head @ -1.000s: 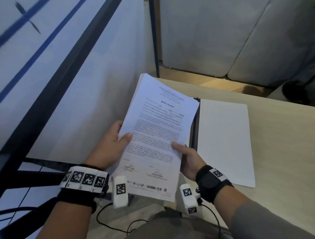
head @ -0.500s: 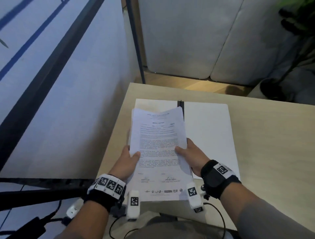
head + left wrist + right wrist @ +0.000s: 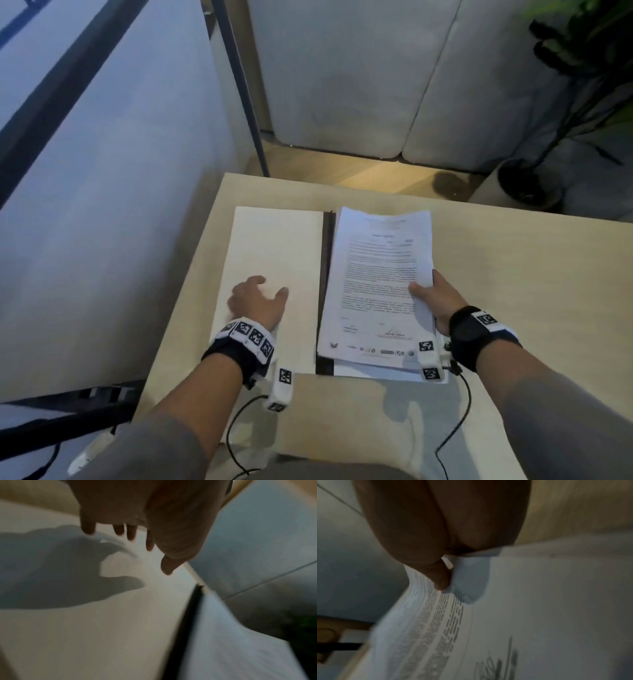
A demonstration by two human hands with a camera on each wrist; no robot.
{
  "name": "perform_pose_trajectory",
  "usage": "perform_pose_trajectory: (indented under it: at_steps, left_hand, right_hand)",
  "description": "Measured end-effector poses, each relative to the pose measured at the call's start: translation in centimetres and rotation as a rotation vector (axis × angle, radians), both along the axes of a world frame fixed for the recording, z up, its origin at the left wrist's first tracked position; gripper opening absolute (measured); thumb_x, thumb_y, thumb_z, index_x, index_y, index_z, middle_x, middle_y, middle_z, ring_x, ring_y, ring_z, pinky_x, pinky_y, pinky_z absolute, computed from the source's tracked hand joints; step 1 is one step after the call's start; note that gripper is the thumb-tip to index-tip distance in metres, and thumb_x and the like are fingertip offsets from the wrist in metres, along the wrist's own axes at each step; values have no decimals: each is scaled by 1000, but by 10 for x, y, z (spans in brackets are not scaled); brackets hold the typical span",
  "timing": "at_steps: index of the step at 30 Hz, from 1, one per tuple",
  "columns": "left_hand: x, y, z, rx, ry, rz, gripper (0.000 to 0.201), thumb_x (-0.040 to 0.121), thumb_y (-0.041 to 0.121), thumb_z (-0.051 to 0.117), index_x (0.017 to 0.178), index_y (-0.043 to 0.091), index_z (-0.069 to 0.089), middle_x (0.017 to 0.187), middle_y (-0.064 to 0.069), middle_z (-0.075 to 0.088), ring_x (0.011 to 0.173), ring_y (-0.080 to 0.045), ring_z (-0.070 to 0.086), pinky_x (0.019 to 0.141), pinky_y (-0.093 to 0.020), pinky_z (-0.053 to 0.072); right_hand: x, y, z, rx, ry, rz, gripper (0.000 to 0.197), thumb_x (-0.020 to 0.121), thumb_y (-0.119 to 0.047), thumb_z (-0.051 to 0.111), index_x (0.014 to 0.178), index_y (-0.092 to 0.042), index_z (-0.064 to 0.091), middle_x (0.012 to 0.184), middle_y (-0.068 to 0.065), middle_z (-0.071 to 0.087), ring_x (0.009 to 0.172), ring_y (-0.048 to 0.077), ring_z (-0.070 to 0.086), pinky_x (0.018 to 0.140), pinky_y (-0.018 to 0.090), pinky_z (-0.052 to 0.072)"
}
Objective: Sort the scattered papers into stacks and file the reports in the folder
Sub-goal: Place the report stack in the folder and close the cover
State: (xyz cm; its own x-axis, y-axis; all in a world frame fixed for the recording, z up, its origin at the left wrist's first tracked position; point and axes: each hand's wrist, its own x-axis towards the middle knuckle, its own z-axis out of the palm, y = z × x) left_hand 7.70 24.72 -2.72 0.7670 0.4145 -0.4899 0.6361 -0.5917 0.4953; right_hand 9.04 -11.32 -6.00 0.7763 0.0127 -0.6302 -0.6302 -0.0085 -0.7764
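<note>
now the right hand (image 3: pixel 436 301) pinches the stack of reports (image 3: pixel 378 287) at its 3 o'clock edge, thumb on top, lowering it onto the right leaf of the open folder (image 3: pixel 274 246). the left hand (image 3: pixel 257 301), fingers relaxed and holding nothing, rests on the left leaf at 9 o'clock. best to square the sheets against the dark spine (image 3: pixel 325 291) before letting go. the fingers under the stack are hidden, and the wrist views are blurred.

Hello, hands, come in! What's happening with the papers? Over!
Left hand open over folder's left flap. Right hand pinches reports on right flap. Nothing blocking.
</note>
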Motion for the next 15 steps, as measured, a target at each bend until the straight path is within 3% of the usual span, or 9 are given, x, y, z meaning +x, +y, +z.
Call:
perform_pose_trajectory:
  at_steps: [2,3,5,7,11,15]
  left_hand:
    - [-5,19,-12,196,129,68,89,76,54,80,149,24,40,161,-11,26,147,-38,24,116,-54,33]
    - [-7,28,-16,246,176,72,102,71,57,83,153,24,33,162,-12,22,148,-39,21,116,-56,31]
    - [-7,44,-19,291,240,52,118,64,58,88,156,22,24,160,-16,22,145,-43,24,114,-58,32]
    - [-4,54,-22,289,275,36,121,63,53,92,157,23,21,157,-16,23,141,-44,30,110,-59,37]
    - [-2,63,-27,198,279,65,111,66,42,94,153,18,30,151,-18,40,134,-44,48,107,-53,45]
    - [-6,53,-27,63,259,-2,60,77,38,88,119,11,55,125,-13,66,106,-33,64,94,-42,53]
  right_hand:
    - [8,-17,-36,-70,22,26,54,90,-26,72,142,-32,58,138,1,68,125,30,65,111,58,46]
    - [9,-22,-47,-71,32,26,54,91,-25,71,142,-31,58,136,-1,69,125,29,65,111,58,46]
    - [10,-31,-63,-56,52,29,56,92,-26,72,145,-32,55,136,-4,69,126,27,65,112,56,46]
    - [5,-28,-49,-55,54,47,61,88,-33,74,145,-36,54,137,-8,69,126,26,65,112,56,45]
    - [-16,-31,-14,-57,95,47,53,103,-20,64,152,-31,47,141,-7,65,129,23,62,114,51,44]
    - [-48,-58,-2,-39,105,29,51,106,-13,57,153,-28,46,144,-4,63,132,22,60,114,47,44]
